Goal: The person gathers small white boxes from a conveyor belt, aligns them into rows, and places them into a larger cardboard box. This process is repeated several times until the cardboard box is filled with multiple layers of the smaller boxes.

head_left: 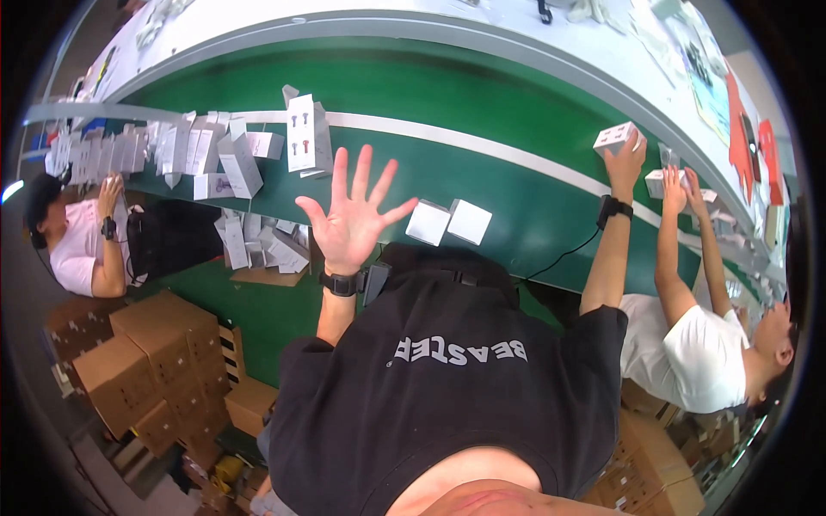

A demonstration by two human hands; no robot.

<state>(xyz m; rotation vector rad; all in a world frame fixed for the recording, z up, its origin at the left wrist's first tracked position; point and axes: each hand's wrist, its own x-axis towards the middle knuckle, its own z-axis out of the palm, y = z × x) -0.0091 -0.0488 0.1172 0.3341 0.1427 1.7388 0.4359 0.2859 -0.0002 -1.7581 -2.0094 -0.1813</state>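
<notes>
My left hand point(355, 219) is raised with its fingers spread and nothing in it, above the near edge of the green table. Just right of it, two small white boxes point(470, 222) stand side by side near that edge. Out to the right, my right hand point(625, 162) is closed around a white box point(614, 138) with small pictures on its side, over the far part of the table. Beyond my left hand stands a taller white box point(302, 133) printed with pictures of small devices.
White cartons point(198, 146) crowd the table at the left, with more in a pile point(267, 245) below. A person point(86, 232) works at left; another point(688, 335) at right handles a white box. Brown cardboard boxes point(163, 361) are stacked behind me. A white shelf point(413, 13) runs along the back.
</notes>
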